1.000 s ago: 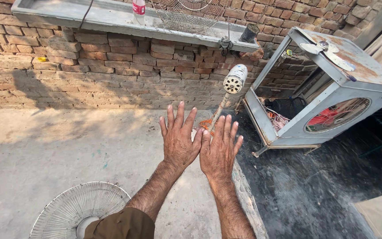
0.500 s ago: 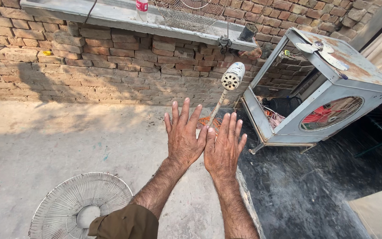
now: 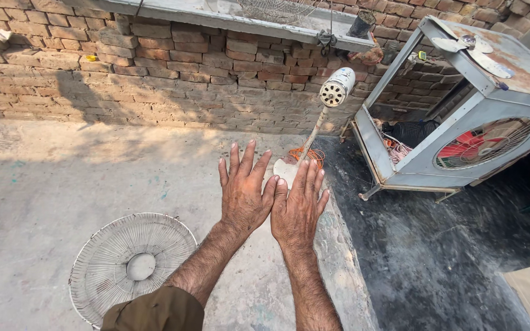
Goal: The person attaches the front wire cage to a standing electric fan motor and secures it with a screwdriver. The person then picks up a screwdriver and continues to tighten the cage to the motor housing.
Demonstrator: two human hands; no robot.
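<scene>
My left hand (image 3: 245, 191) and my right hand (image 3: 298, 207) are stretched out side by side, palms down, fingers spread, holding nothing. Their inner edges touch. Just beyond the fingertips stands a fan motor (image 3: 337, 87) on a slanted pole with a white base (image 3: 285, 169) and a coil of orange wire (image 3: 309, 154). A round white wire fan guard (image 3: 131, 264) lies flat on the concrete to the lower left of my left forearm.
A grey metal air-cooler box (image 3: 468, 107) with a round fan opening stands at the right on dark wet ground. A brick wall (image 3: 154, 79) with a concrete ledge (image 3: 228, 17) runs along the back. Pale concrete floor (image 3: 50, 178) spreads to the left.
Both hands stay open and together. The view has shifted, so the fan guard now shows more fully at the lower left.
</scene>
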